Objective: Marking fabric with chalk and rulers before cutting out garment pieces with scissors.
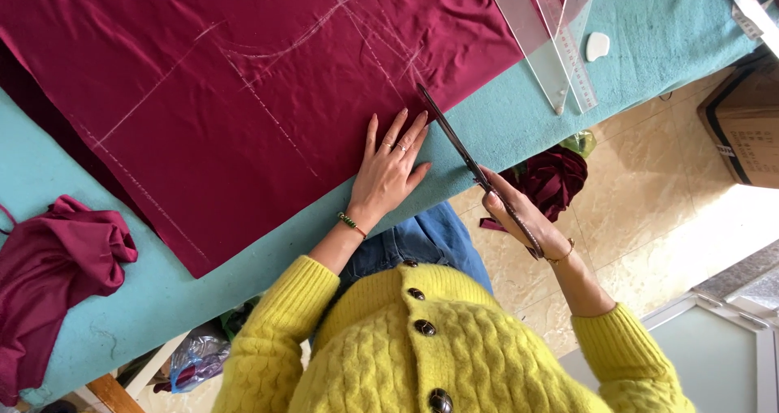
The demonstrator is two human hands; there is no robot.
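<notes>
while one scissors (466,153) cuts, two hands

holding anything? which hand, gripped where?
Right hand holds scissors by the handle end. Left hand holds nothing, pressed flat on the maroon fabric.
</notes>
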